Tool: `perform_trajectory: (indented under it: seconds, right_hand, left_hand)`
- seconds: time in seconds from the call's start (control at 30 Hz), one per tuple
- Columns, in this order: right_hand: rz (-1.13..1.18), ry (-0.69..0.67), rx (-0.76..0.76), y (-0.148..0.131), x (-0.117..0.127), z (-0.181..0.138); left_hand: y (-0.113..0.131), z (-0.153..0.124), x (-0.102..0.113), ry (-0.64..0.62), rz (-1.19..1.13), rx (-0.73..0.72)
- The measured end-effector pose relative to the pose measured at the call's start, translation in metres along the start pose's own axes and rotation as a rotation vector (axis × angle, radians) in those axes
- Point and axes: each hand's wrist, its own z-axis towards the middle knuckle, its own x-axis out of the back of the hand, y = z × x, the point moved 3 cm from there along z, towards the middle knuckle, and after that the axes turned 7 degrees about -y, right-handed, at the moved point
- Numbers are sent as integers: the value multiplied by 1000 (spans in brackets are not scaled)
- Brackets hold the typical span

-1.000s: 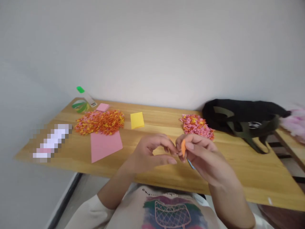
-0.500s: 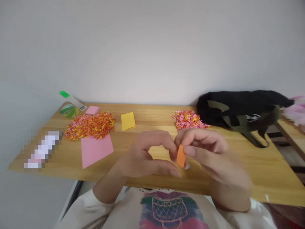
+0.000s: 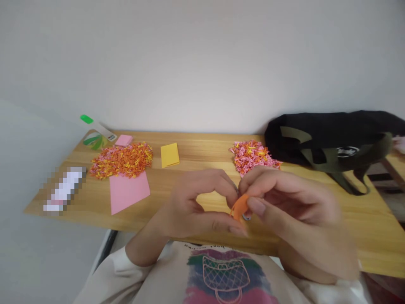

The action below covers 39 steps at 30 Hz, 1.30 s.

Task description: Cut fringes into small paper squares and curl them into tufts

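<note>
A small piece of orange paper (image 3: 241, 207) is held up between both hands above the table's front part. It looks curved, with thin strands at its left side. My right hand (image 3: 294, 215) pinches it between thumb and fingers. The thumb and index finger of my left hand (image 3: 196, 207) close in a ring, their tips at the paper's left and lower edge. Just under the paper shows a small grey-blue thing (image 3: 247, 217), too small and hidden to name. Behind my right hand lies a heap of pink, orange and yellow paper shreds (image 3: 253, 155).
On the wooden table (image 3: 202, 147) lie a larger shred heap (image 3: 123, 160), a pink sheet (image 3: 129, 192), a small pink pad (image 3: 124, 140) and a yellow pad (image 3: 170, 155). A green-tipped cutter-like tool (image 3: 98, 126) lies back left. A black bag (image 3: 335, 139) lies at the right.
The orange paper has tilted and bent, and its lower end now meets my left fingertips. My right hand has turned and come nearer. The whole view has shifted slightly.
</note>
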Motion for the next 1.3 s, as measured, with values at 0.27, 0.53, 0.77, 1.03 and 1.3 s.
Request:
perform_trajectory:
  seconds: [0.27, 0.53, 0.77, 1.03, 1.3]
  right_hand:
    - [-218, 5, 43, -7, 5, -9]
    - [-196, -84, 4, -7, 10, -8]
    - [-204, -112, -18, -7, 10, -9]
    - [-262, -102, -6, -10, 9, -6]
    - [-403, -58, 37, -11, 9, -6]
  left_hand:
    - [4, 2, -3, -21, 94, -6]
    - [8, 5, -1, -189, 151, -55]
    - [11, 6, -1, -202, 168, -71]
    - [11, 6, 1, -186, 242, -78]
    - [6, 0, 1, -118, 254, -10]
